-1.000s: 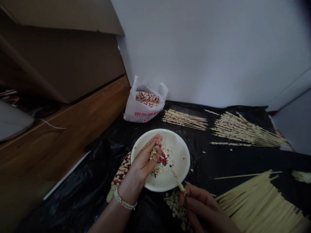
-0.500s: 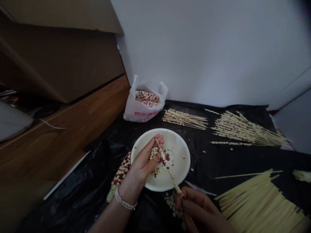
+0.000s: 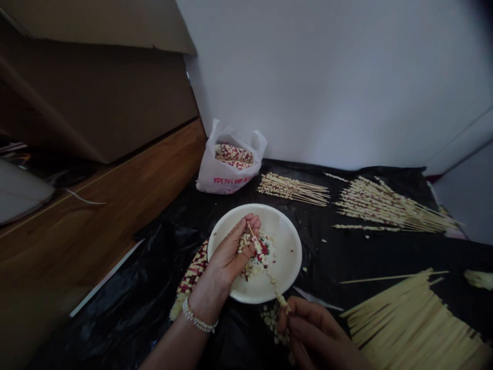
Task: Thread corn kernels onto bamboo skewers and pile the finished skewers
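Observation:
My right hand (image 3: 314, 329), at the lower middle, pinches the near end of a bamboo skewer (image 3: 274, 281) threaded with pale corn kernels. The skewer slants up and left over the white bowl (image 3: 290, 231). Its bare tip lies at the fingers of my left hand (image 3: 231, 252), which is cupped over the bowl with loose corn kernels (image 3: 244, 241) in its palm. More kernels lie in the bottom of the bowl, around a red and green printed pattern. A red and cream corn cob (image 3: 194, 270) rests left of the bowl, partly behind my left forearm.
A white plastic bag (image 3: 227, 180) of cobs stands behind the bowl. Threaded skewers lie in a small bundle (image 3: 292, 189) and a larger pile (image 3: 385, 205). Bare skewers (image 3: 412, 324) are heaped at lower right. Black plastic sheeting (image 3: 319, 257) covers the surface; a cardboard box (image 3: 115, 97) stands left.
Almost nothing differs. Both hands and the skewer keep their places, with only a very slight shift of the view.

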The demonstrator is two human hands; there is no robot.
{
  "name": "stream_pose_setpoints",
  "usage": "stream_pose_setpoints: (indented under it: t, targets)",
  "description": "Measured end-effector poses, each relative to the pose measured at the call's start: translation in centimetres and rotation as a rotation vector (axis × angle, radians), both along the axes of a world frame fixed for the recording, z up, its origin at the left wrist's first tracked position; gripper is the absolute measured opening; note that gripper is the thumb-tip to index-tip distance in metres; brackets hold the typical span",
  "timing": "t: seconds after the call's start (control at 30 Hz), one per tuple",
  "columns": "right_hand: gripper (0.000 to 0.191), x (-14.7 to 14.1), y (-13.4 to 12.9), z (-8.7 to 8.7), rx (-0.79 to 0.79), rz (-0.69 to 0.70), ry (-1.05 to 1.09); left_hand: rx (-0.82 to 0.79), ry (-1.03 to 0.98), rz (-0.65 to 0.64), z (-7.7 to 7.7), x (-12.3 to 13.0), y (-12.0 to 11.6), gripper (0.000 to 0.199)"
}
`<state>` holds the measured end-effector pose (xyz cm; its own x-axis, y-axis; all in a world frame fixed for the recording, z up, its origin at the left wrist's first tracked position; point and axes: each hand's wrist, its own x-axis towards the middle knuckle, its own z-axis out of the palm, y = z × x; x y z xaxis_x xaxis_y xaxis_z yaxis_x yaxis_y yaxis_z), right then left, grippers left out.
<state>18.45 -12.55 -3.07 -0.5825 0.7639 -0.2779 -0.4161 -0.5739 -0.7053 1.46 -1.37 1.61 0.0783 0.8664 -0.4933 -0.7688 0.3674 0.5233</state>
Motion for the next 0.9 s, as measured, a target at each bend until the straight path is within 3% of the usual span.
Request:
stream_pose_setpoints:
  t: [0.27,0.53,0.67,0.9]
  targets:
    - [0.026,0.0,0.0,-0.1,0.003,-0.015,0.036,-0.083,0.001,0.001,0.8,0.4,0.5,0.042]
    - [0.03,-0.1,-0.1,-0.1,0.038,-0.027,-0.025,-0.059,0.039,0.052,0.2,0.5,0.9,0.032]
    - [0.029,-0.3,-0.1,0.1,0.03,-0.049,-0.039,-0.029,0.02,0.072,-0.1,0.5,0.9,0.035]
    - [0.028,-0.3,-0.1,-0.1,0.021,-0.052,-0.069,-0.052,-0.059,-0.017,-0.5,-0.1,0.8,0.046]
